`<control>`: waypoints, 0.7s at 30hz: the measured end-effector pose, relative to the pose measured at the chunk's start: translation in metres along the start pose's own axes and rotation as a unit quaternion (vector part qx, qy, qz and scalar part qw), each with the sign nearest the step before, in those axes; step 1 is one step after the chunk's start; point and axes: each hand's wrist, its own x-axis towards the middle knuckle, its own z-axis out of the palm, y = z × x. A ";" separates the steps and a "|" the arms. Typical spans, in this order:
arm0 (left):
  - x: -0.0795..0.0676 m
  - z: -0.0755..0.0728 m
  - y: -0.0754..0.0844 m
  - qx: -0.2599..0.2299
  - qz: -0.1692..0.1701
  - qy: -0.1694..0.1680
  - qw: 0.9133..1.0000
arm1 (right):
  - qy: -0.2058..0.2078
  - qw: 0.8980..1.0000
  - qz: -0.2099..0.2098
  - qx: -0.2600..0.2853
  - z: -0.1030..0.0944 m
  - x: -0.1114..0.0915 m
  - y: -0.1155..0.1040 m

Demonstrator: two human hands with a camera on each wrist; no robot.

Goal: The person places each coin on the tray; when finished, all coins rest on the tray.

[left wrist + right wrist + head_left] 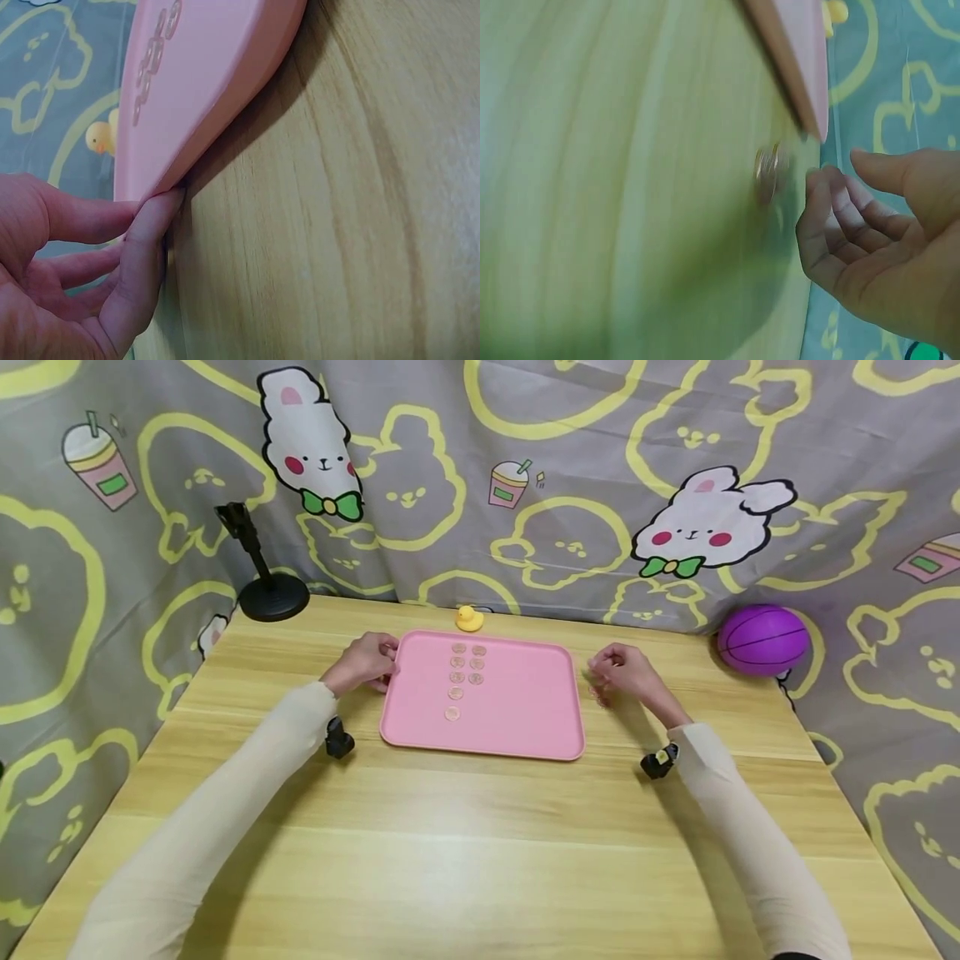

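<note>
A pink tray (pixel 525 702) lies on the wooden table, bearing several small, round, coppery coins (pixel 457 677) in two columns left of its middle; the left column is longer. My left hand (pixel 365 658) pinches the tray's left rim between thumb and forefinger, as the left wrist view shows up close. Just beyond the tray's right edge hovers my right hand (pixel 622 668), fingers loosely bent and thumb apart. In the right wrist view nothing shows between its fingertips. Loose coins (pixel 767 172) lie on the table beneath it, close to the tray's corner.
Behind the tray sits a yellow rubber duck (pixel 469 619). A black stand (pixel 273 598) is at the back left, and a purple ball (pixel 763 640) at the back right. The patterned curtain (pixel 420 468) hangs along the table's far edge.
</note>
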 end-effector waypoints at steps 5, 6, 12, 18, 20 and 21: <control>-0.001 -0.001 0.000 0.000 -0.001 -0.003 1.000 | -0.026 0.999 -0.020 -0.005 -0.011 -0.001 0.015; -0.001 -0.001 0.000 0.001 -0.002 -0.003 1.000 | -0.037 0.999 -0.028 -0.008 -0.013 -0.002 0.017; -0.001 0.000 0.000 0.003 -0.002 0.002 1.000 | -0.105 0.992 -0.061 -0.032 -0.022 -0.006 0.021; 0.000 0.001 0.000 -0.002 -0.004 0.003 1.000 | -0.132 0.985 -0.078 -0.084 -0.024 -0.010 0.026; 0.000 0.000 0.000 -0.002 -0.006 0.004 1.000 | -0.115 0.983 -0.078 -0.117 -0.023 -0.009 0.027; 0.000 -0.001 -0.001 -0.001 -0.006 0.005 1.000 | -0.102 0.984 -0.072 -0.127 -0.022 -0.009 0.027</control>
